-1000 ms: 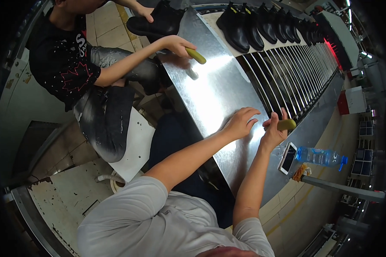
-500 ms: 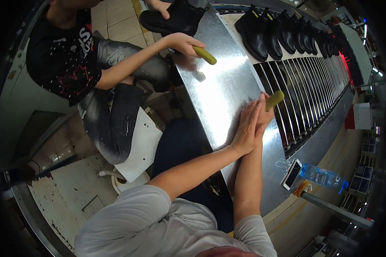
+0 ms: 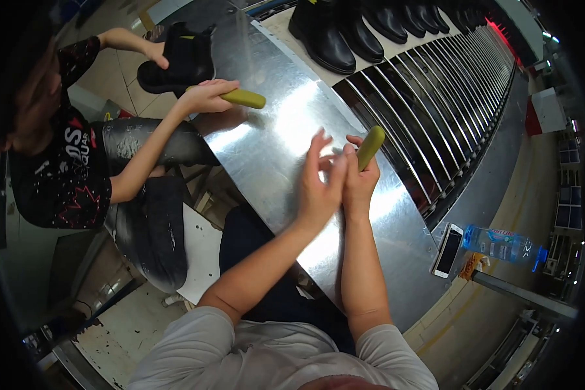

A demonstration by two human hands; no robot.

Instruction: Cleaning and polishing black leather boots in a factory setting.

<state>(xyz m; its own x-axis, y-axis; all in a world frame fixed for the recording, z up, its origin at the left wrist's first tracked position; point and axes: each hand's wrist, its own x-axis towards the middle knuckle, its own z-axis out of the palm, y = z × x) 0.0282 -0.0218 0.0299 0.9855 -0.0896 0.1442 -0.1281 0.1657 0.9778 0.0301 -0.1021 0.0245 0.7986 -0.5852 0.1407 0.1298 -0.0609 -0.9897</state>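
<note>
Seated at left, a co-worker steadies a black ankle boot [image 3: 179,62] with one hand and rests a yellow-green stick [image 3: 242,98] on the shiny metal bench [image 3: 273,149] with the other. Centre frame, the person's left hand [image 3: 316,188] is spread open, fingers loose and holding nothing, pressed against the right hand [image 3: 357,179], which is closed around a second yellow-green stick [image 3: 370,147], upright above the bench. Farther right, finished-looking black boots [image 3: 344,29] line the slatted conveyor [image 3: 435,97]; no boot lies before the person, so work seems between pieces, beside a phone [image 3: 448,250] and water bottle [image 3: 504,244].
</note>
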